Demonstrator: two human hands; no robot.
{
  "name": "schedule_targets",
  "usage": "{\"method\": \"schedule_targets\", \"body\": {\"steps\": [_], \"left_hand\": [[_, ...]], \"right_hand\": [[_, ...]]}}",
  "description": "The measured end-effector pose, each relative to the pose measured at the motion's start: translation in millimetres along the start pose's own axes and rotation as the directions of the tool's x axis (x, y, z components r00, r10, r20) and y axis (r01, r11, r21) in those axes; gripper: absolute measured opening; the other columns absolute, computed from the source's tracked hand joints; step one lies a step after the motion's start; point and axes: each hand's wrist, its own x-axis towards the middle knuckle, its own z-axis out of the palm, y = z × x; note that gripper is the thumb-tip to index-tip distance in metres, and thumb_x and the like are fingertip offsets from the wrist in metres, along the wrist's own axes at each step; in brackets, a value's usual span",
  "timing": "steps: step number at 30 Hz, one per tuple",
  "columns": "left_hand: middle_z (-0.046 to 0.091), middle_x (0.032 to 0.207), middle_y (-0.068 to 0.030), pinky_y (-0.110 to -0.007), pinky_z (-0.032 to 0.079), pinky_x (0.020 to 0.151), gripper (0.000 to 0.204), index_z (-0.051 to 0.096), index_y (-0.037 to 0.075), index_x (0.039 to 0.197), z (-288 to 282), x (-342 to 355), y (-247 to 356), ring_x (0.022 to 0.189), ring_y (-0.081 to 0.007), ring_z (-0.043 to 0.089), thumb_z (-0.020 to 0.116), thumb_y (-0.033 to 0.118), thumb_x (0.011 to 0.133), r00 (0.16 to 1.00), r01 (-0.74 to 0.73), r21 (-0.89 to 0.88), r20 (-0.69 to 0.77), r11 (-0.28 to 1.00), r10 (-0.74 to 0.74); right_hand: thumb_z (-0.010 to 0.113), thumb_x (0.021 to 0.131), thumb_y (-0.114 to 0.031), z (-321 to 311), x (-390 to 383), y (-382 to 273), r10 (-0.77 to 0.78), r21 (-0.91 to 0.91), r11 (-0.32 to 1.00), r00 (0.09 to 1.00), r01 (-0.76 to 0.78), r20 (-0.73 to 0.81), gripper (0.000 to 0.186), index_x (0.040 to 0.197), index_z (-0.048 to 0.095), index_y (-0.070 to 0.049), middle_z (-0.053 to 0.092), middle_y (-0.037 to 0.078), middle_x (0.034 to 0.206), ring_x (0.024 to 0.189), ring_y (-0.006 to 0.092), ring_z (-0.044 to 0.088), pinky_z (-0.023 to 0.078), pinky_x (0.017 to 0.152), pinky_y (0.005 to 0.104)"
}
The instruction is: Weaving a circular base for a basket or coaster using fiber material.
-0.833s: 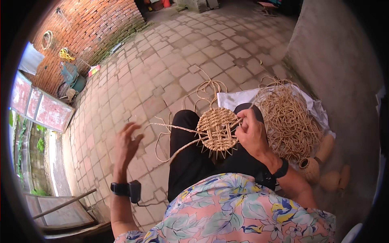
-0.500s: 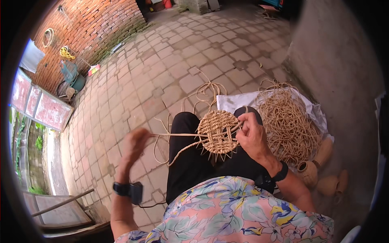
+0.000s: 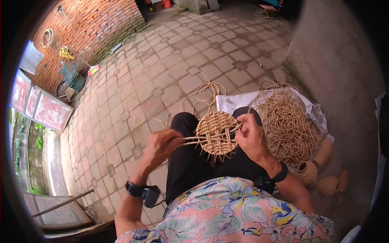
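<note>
Straw-coloured fibre, plaited into a round, open-centred woven disc (image 3: pixel 216 120), lies over the lap, between the two hands; we take this disc as the landmark. To its left, apart from its rim, the left hand (image 3: pixel 162 142) has its grip closed on a slender tan twisted cord (image 3: pixel 192 138), drawn nearly straight to the disc's left edge. Whether this grip also holds the thicker strand just below, we cannot tell. At the disc's right edge, touching it, the right hand (image 3: pixel 251 135) is the nearer of the two; its grip is pinched shut on the rim, its fingers hiding exactly which strands are caught. We note that the disc has no marked long axis, whereas the cord runs left to right.

Texture is dense and ropy across the disc's upper part; rectangular gaps break its middle, and short pointed ends fringe its lower rim. Beneath it we see smooth black cloth trousers (image 3: pixel 184 162). To its right, a tangled heap of thin tan cord (image 3: pixel 289 121) covers a crumpled white sheet (image 3: pixel 231 101); beyond the disc extends pinkish-grey paved floor (image 3: pixel 162 73).
</note>
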Motion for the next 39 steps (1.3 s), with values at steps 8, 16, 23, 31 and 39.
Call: {"method": "schedule_targets", "body": {"steps": [8,16,23,31,39], "left_hand": [[0.068,0.087,-0.0180,-0.041,0.051,0.070,0.015,0.069,0.004,0.090,-131.3,-101.6,-135.1,0.083,-0.0342,0.067,0.069,0.015,0.081,0.752,0.652,0.664,-0.501,0.367,-0.429],[0.057,0.067,-0.0030,-0.027,0.038,0.052,0.016,0.070,0.002,0.103,4.9,4.3,42.9,0.058,-0.0076,0.047,0.065,0.014,0.093,0.987,0.150,-0.129,-0.041,0.980,-0.156],[0.068,0.089,-0.0140,-0.040,0.050,0.065,0.010,0.070,0.004,0.089,-28.0,-16.2,-17.6,0.074,-0.0326,0.066,0.067,0.014,0.087,0.945,0.287,0.387,-0.264,0.876,-0.193],[0.057,0.069,-0.0023,-0.026,0.043,0.055,0.018,0.065,0.003,0.108,-1.4,-5.3,48.7,0.059,-0.0080,0.049,0.065,0.012,0.092,0.979,0.195,-0.098,-0.046,0.976,-0.201],[0.059,0.068,-0.0048,-0.028,0.042,0.054,0.015,0.066,0.000,0.091,6.2,-8.8,47.9,0.060,-0.0103,0.052,0.065,0.015,0.093,0.973,0.226,-0.159,0.084,0.961,-0.215]], "right_hand": [[0.064,0.075,0.002,-7.0,0.6,-6.1,0.085,-0.005,0.996,0.996,-0.085,0.037,0.035,0.108,0.052,-0.004,0.052,0.008,0.061,0.055,0.0244,0.059,0.047,0.055,0.0357],[0.078,0.075,-0.019,-15.9,4.3,-55.4,-0.356,-0.159,0.876,0.832,0.456,0.426,0.044,0.111,0.057,-0.005,0.055,0.013,0.098,0.076,0.0312,0.065,0.053,0.061,0.0403],[0.079,0.075,-0.023,-11.2,4.4,-52.1,-0.373,-0.170,0.867,0.836,0.469,0.402,0.043,0.104,0.055,-0.003,0.054,0.013,0.097,0.075,0.0315,0.066,0.054,0.062,0.0397],[0.081,0.072,-0.019,-7.5,6.0,-63.7,-0.239,-0.251,0.870,0.809,0.424,0.537,0.048,0.109,0.054,-0.004,0.055,0.014,0.100,0.081,0.0327,0.065,0.053,0.067,0.0413],[0.078,0.071,-0.009,-22.7,-1.5,-39.1,-0.205,-0.111,0.955,0.880,0.276,0.428,0.048,0.111,0.051,-0.006,0.058,0.015,0.104,0.086,0.0371,0.064,0.053,0.072,0.0433]]}}
